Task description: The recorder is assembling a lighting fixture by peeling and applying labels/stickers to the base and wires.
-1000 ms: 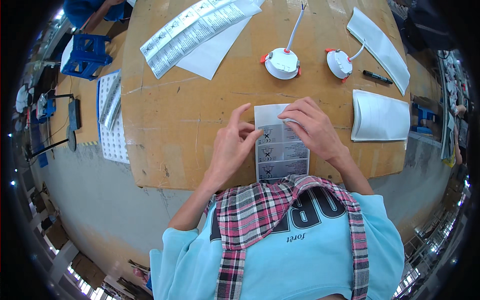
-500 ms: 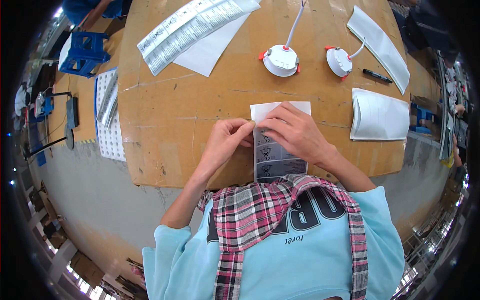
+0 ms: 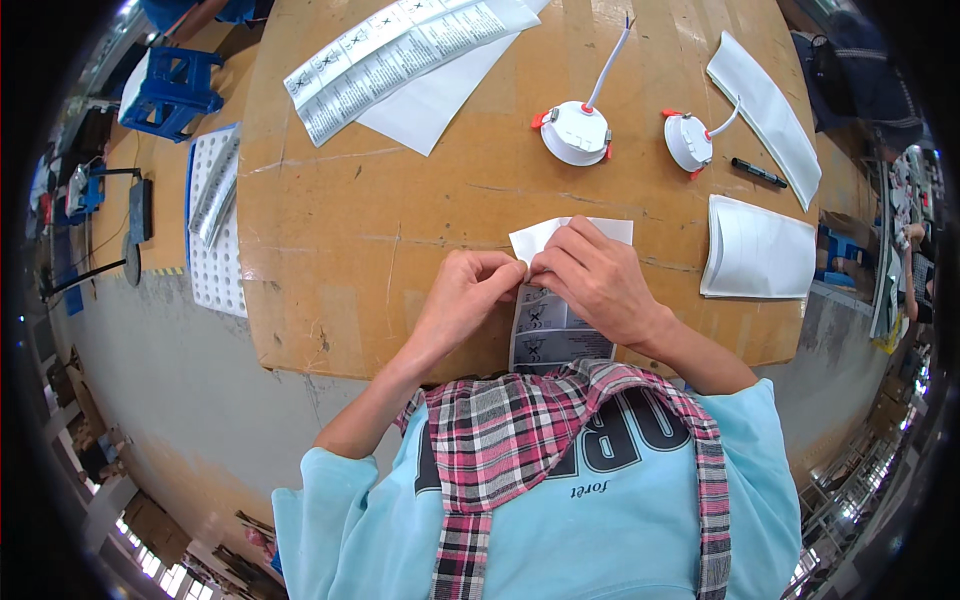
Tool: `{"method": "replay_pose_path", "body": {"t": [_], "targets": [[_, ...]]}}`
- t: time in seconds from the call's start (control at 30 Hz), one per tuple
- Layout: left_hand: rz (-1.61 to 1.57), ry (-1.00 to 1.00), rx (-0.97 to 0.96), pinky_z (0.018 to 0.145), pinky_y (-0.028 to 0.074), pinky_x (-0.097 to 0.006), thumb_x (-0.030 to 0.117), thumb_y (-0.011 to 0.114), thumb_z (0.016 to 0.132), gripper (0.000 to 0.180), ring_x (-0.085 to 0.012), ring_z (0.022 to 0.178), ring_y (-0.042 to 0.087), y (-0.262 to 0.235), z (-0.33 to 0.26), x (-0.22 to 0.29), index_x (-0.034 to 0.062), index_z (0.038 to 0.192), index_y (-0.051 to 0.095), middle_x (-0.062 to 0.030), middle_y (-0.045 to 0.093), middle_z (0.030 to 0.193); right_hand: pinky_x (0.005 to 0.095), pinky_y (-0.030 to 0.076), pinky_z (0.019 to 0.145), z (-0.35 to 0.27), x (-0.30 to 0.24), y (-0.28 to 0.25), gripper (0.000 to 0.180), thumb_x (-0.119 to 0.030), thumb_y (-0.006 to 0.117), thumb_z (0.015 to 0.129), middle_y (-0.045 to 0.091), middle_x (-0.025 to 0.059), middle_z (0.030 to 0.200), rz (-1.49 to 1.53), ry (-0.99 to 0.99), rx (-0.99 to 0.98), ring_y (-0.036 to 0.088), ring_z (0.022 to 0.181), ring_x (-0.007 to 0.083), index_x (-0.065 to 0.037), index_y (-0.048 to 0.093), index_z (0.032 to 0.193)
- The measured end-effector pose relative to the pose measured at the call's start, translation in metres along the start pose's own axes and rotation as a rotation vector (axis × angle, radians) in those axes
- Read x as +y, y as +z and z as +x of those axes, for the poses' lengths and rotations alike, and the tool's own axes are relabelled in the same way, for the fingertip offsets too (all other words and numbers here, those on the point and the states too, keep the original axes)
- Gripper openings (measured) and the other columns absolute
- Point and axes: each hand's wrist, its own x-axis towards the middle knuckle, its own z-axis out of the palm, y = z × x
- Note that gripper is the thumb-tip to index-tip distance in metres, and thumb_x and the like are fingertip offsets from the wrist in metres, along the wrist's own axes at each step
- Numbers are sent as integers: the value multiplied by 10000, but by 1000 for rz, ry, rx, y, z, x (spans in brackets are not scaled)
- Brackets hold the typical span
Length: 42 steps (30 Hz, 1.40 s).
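A strip of silver printed labels (image 3: 560, 345) with a white blank end lies at the table's near edge, its lower part against my plaid apron. My left hand (image 3: 462, 298) is closed in a pinch at the strip's left edge. My right hand (image 3: 600, 278) bends over the strip, fingers pinching the same edge close to the left fingertips. The white end (image 3: 540, 236) is bent up slightly at its left side. The fingers hide exactly what is pinched there.
Two round white downlights (image 3: 576, 138) (image 3: 688, 143) with red clips and cables stand farther back on the brown table (image 3: 330, 240). A black marker (image 3: 759, 173), white sheets (image 3: 760, 250) and a curved white strip (image 3: 768, 125) lie right. More label sheets (image 3: 400, 60) lie far left.
Both hands have drawn closer together at the strip's left edge, and the white end has become more bent there. The whole view has shifted slightly.
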Motion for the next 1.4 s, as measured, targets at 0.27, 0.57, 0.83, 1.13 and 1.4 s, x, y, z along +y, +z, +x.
{"method": "replay_pose_path", "body": {"t": [0.27,0.57,0.83,1.13,1.4], "targets": [[67,-15,39,655,476,-217,174,580,901,238,-62,698,575,-1,0,3,-25,803,668,-10,629,725,314,481,616,0,3,0,190,-129,704,704,497,58,789,-2,-87,3,522,813,219,-46,558,793],[285,35,102,614,487,-221,159,575,906,220,-57,684,575,0,9,-6,-31,813,641,-5,627,721,335,461,795,-8,18,-41,178,-68,690,771,566,68,870,812,77,64,561,840,180,-34,529,837],[298,380,284,711,471,-271,186,616,845,310,-123,864,565,13,6,45,-1,1088,568,-71,600,1005,288,472,714,28,30,-95,134,-35,650,825,588,48,806,938,493,342,579,767,126,-23,543,904],[-69,311,-58,872,437,-284,186,693,832,376,-120,941,573,40,27,74,-8,1136,585,-54,632,1037,338,478,739,57,18,-85,292,-142,686,794,605,77,891,220,69,221,584,811,236,-72,577,1056],[-259,425,173,840,458,-274,138,687,861,252,-100,903,583,37,53,69,-26,1044,634,-54,660,958,293,465,808,30,50,-81,378,-209,720,793,626,42,973,596,373,283,591,892,148,4,591,1077]]}}
